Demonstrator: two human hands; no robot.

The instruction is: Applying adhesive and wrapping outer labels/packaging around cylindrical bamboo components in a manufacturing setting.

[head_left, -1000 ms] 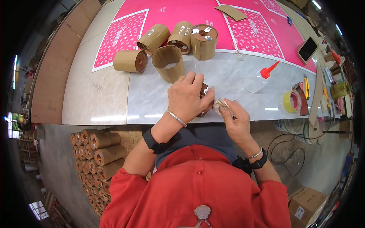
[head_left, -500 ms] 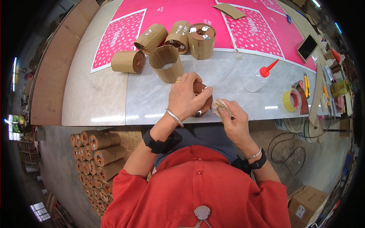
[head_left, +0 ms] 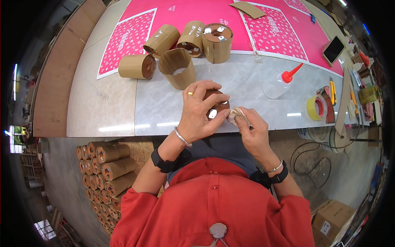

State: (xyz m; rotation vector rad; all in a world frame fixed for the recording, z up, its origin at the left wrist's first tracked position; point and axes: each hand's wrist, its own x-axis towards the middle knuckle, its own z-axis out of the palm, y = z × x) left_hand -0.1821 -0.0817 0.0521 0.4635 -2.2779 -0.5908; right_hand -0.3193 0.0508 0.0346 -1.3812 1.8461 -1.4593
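At the table's near edge, my left hand [head_left: 202, 108] has its fingers curled round a reddish-brown round piece [head_left: 222, 106] with small shiny patches on its face; the hand hides much of it. A crumpled whitish cloth [head_left: 236, 116] is pinched in my right hand [head_left: 252, 124], close against the right side of that piece. Just beyond my left hand stands an open cardboard tube [head_left: 184, 77], hollow inside. Behind it, an upright brown cardboard-wrapped roll [head_left: 217, 47] shows a brown top with a centre hole and shiny patches.
More cardboard-wrapped rolls [head_left: 138, 67] lie to the left. On the right are a red-tipped clear squeeze bottle [head_left: 275, 87], a yellow tape roll [head_left: 317, 108], a yellow cutter [head_left: 333, 92] and a phone [head_left: 333, 52]. Pink printed sheets [head_left: 197, 10] cover the far side. Stacked rolls [head_left: 109, 171] stand below left.
My left hand has shifted and turned the brown piece, so more of its face and a shiny patch show. The right hand with the cloth has barely moved.
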